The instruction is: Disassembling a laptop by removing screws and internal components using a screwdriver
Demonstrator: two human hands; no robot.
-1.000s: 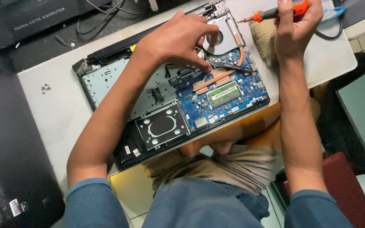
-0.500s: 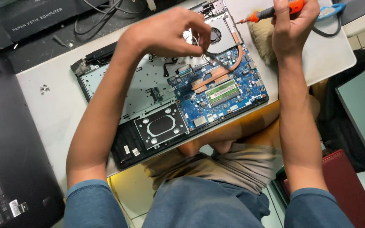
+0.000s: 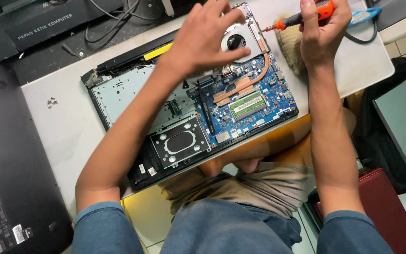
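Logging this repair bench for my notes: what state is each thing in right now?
Laptop: bottom cover off, insides exposed, lying on the white table.
Cooling fan: in place, uncovered, under the left hand.
Memory stick: seated in its slot.
Drive bay: empty.
Screwdriver: gripped in the right hand, tip off the board.
Loose screws: on the table.

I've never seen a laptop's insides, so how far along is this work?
Done: the laptop lies opened, its blue circuit board bare, with loose screws set aside. In hand: the left hand rests by the cooling fan while the right hand holds an orange screwdriver. Left: fan and board remain in place.
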